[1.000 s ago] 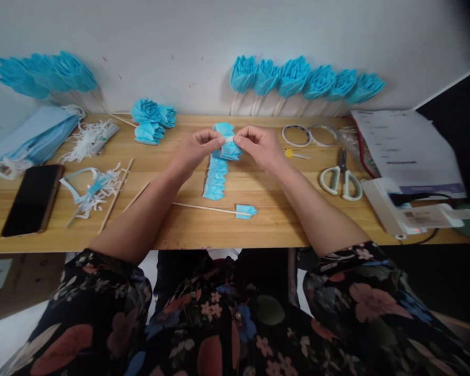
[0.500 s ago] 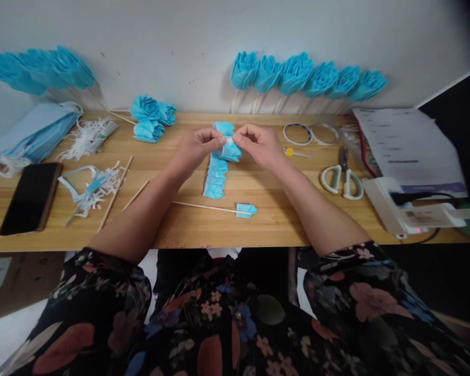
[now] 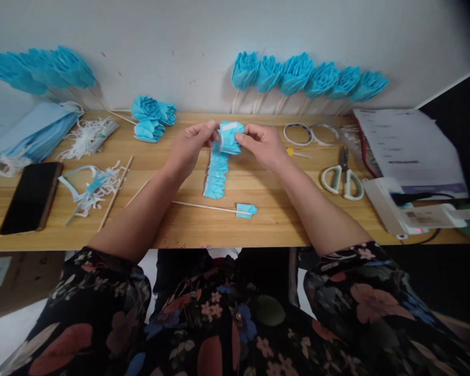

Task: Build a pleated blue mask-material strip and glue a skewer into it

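A strip of folded light-blue petals (image 3: 216, 175) hangs down toward the tabletop, its upper part turned to show a short white patch. My right hand (image 3: 260, 143) pinches the right edge of this upper part between thumb and fingers. At the left edge is my left hand (image 3: 196, 140), fingers curled and closed against the strip; its fingertips are partly hidden. Below the strip lies a thin wooden stick (image 3: 203, 206) with a single folded blue petal (image 3: 246, 210) at its right end.
Blue flowers on sticks (image 3: 296, 73) lean on the wall, with more flowers (image 3: 149, 119) lying left of centre. Scissors (image 3: 342, 175), tape rolls (image 3: 297, 134) and a power strip (image 3: 387, 209) are right. A phone (image 3: 30, 198), face masks (image 3: 39, 130) and white scraps (image 3: 97, 188) are left.
The upper part of the petal strip has turned so its face with the white patch shows. My left thumb has moved back off it to the left; my right hand grips slightly lower.
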`<state>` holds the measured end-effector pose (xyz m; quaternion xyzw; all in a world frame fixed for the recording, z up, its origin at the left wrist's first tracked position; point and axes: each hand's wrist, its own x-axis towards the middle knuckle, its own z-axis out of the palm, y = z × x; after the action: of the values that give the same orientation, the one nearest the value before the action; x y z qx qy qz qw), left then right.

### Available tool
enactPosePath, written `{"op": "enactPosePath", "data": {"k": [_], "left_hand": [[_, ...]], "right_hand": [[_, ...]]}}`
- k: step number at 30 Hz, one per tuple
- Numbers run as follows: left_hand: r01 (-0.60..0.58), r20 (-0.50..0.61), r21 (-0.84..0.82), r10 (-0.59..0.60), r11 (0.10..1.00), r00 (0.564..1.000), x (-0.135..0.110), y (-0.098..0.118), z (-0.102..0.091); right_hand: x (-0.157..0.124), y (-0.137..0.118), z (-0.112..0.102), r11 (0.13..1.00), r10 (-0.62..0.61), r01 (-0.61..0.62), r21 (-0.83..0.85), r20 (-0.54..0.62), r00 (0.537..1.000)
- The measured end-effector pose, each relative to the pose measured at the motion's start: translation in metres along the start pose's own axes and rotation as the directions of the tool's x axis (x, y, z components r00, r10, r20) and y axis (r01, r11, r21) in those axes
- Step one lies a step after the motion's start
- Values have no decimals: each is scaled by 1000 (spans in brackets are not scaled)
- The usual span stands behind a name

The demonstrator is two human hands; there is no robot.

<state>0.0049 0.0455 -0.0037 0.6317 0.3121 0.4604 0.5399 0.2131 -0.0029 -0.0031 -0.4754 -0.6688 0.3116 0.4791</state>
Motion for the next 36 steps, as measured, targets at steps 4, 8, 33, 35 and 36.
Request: {"op": "enactPosePath", "data": {"k": [4, 8, 33, 35, 36], "left_hand": [[10, 52, 39, -12, 999, 999, -2, 2, 0], [8, 53, 84, -13, 996, 998, -3, -1, 1], [14, 57, -18, -13, 1000, 998, -1, 1, 2], [23, 61, -1, -23, 1000, 998, -2, 4, 3], [26, 65, 9, -27, 1000, 998, -3, 5, 3]], "right_hand": [[0, -2, -1, 1000, 11, -11, -11, -10, 1000], [-1, -6, 1, 1000, 3, -3, 10, -9, 1000], [0, -5, 2, 999, 31, -29, 19, -97, 995], [-1, -6, 2, 999, 31, -29, 14, -95, 995], [-1, -7, 2, 1000, 30, -29, 12, -90, 996]]}}
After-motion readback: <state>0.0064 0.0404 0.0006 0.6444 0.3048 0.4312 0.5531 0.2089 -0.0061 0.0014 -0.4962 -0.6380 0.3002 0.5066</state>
